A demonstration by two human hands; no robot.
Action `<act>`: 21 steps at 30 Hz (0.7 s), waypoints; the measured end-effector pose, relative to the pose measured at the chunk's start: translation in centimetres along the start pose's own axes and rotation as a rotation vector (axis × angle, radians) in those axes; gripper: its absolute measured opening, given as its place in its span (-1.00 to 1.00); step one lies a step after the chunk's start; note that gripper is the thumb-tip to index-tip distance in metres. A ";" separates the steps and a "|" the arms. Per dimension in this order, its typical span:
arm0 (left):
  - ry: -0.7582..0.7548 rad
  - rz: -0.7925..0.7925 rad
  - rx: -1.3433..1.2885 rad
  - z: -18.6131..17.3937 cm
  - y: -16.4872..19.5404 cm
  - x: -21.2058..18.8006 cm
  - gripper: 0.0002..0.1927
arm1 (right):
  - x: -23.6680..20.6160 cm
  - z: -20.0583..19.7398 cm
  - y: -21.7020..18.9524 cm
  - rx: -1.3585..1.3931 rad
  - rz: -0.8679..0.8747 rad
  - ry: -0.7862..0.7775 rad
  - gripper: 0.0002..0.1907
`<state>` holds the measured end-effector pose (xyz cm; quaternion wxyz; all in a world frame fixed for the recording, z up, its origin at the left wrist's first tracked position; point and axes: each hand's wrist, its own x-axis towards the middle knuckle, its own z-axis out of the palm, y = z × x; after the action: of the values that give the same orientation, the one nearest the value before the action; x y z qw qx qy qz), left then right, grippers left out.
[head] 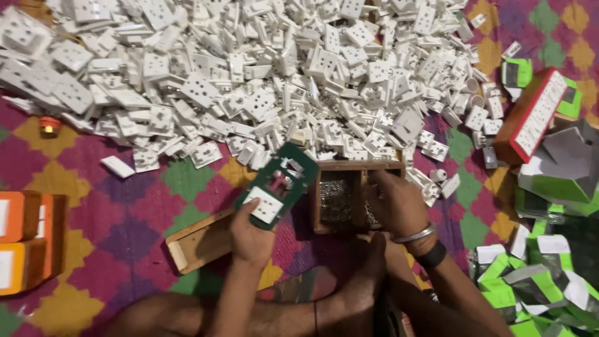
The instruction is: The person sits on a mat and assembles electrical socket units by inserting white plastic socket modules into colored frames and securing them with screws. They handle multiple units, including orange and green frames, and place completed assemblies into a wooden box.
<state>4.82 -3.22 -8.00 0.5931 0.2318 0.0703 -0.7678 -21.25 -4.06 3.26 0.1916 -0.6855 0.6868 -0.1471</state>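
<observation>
A light, stiff green frame is clamped at its lower edge by the left hand; beside it, the right hand is curled into the wooden box, its grasp hidden.

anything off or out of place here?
Mostly orderly. A few white socket parts lie strayed on the mat, apart from the big pile. Left hand holds a green plate; right hand reaches into the wooden box.

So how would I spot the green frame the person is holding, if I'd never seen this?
Start at the huge heap of white socket parts and drop to its near edge, beside the small wooden box. The left hand holds up a dark green flat frame with cut-out windows and one white socket seated in it, the only green piece there.
</observation>
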 end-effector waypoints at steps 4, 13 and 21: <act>-0.082 0.005 -0.003 1.1 0.8 -0.5 -0.44 | -1.3 1.3 3.5 -0.284 -0.111 0.070 -0.80; -0.097 -0.049 0.074 1.2 -1.9 -0.6 -0.45 | -2.2 2.4 5.4 -0.133 -0.086 0.198 -0.87; -0.103 -0.095 0.105 1.6 -3.6 -0.6 -0.50 | -1.8 1.0 1.8 0.961 -0.034 -0.065 -0.95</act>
<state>1.12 -2.27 -6.91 0.5460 0.2190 0.0103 -0.8086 -22.39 -2.19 1.70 0.5056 -0.5347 0.5236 -0.4293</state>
